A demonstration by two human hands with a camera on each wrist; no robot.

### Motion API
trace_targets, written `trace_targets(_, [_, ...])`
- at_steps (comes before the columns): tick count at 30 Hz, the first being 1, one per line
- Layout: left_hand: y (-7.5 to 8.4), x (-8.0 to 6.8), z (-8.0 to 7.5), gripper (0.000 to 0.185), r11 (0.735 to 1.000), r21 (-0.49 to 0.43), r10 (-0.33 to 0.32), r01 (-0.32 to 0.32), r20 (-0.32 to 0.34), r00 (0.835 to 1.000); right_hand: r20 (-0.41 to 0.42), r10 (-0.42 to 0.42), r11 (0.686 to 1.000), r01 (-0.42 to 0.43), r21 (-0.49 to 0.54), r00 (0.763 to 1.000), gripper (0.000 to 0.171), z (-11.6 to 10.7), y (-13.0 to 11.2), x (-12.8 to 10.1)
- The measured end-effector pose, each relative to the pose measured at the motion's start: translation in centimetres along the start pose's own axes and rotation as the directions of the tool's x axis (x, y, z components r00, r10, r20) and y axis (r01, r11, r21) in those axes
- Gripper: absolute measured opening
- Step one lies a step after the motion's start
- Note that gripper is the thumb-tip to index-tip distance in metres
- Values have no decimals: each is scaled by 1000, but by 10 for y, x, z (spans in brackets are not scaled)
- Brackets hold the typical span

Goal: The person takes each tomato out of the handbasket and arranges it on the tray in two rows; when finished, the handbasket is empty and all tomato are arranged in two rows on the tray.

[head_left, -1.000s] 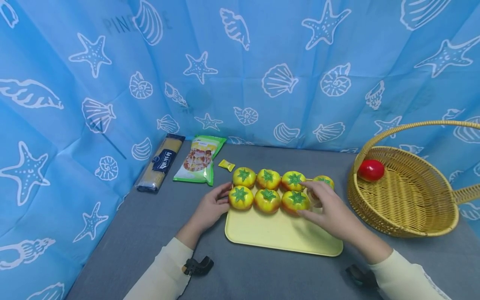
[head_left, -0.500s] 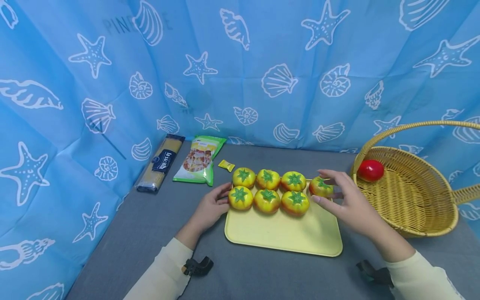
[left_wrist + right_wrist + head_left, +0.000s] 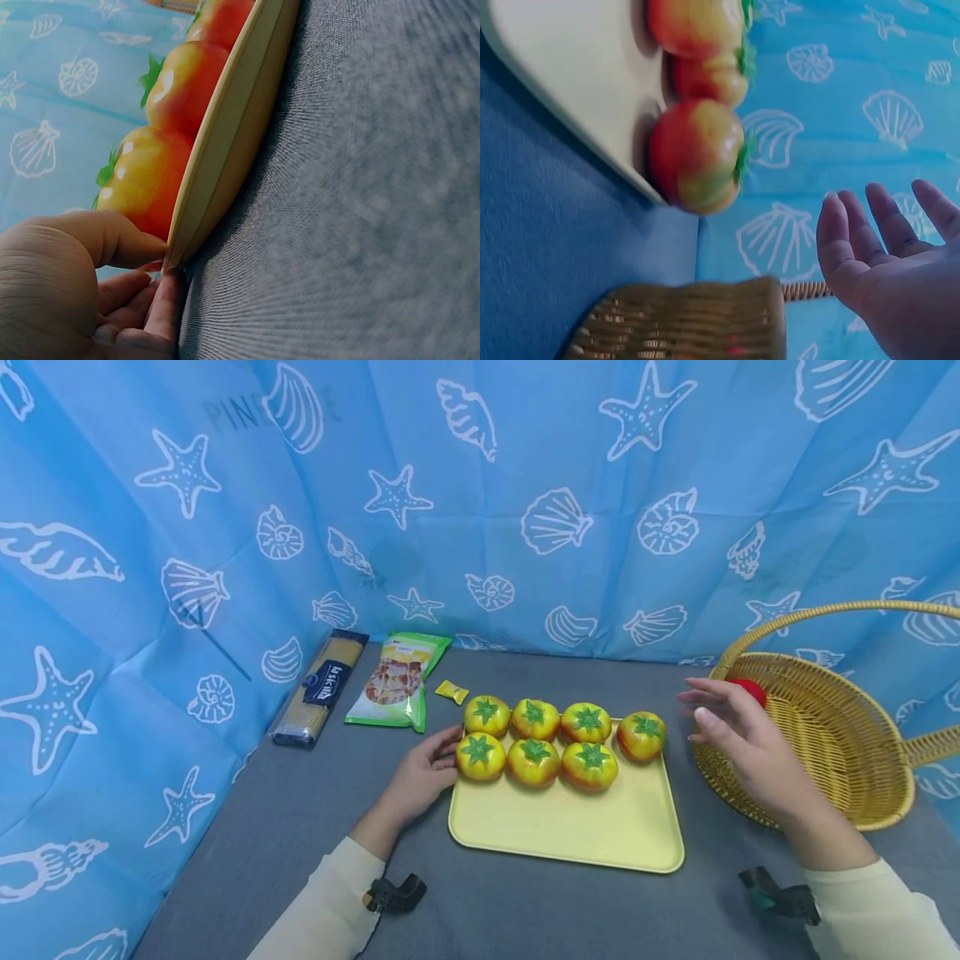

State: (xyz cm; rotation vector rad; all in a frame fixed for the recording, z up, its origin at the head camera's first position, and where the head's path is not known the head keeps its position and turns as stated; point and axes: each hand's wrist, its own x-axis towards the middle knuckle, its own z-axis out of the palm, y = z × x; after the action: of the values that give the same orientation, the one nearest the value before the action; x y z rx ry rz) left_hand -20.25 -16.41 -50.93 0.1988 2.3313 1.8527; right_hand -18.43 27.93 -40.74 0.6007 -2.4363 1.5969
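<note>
Our left hand [image 3: 420,777] pinched the tray's [image 3: 562,827] left edge, thumb above and fingers [image 3: 166,300] below the rim, steadying it on the grey table [image 3: 300,810]. Our right hand [image 3: 742,739] held nothing; its fingers [image 3: 877,225] were spread and relaxed, hovering over the near rim of the basket [image 3: 840,752], just beside the red fruit [image 3: 750,689] lying inside.

7 tomatoes [image 3: 536,739] sat on the tray: 4 in the back row and 3 in the front. The rightmost one [image 3: 641,735] stood a little apart from its neighbours, near the tray's right edge.

We judged the work well along, with 1 red fruit apparently left in the basket and the empty hand nearest it. The front half of the tray was bare.

A pasta pack [image 3: 322,687], a snack bag [image 3: 397,679] and a candy [image 3: 452,691] lay behind, well apart from the hands.
</note>
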Motion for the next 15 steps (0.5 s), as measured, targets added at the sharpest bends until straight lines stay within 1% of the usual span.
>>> trace_targets(3, [0,0,0,74,1000,-2,0,0,0,1000,-18,-7,988,10,154,1000,42,-9,3,0])
trace_targets(6, [1,0,0,74,1000,-2,-3,3,0,1000,-47,6,949,9,314,999,40,-16,4,0])
trace_targets(7, [1,0,0,74,1000,-2,-4,4,0,1000,-56,11,937,9,350,998,40,-18,4,0])
trace_targets(11, [2,0,0,73,1000,-3,-7,7,1,1000,-84,29,888,13,460,996,41,-29,10,2])
trace_targets(13, [2,-1,0,73,1000,-3,-6,6,2,1000,-85,41,872,6,489,995,42,-37,16,3])
trace_targets(15, [2,-1,0,73,1000,-2,-5,5,3,1000,-87,65,847,-9,531,994,42,-45,24,3])
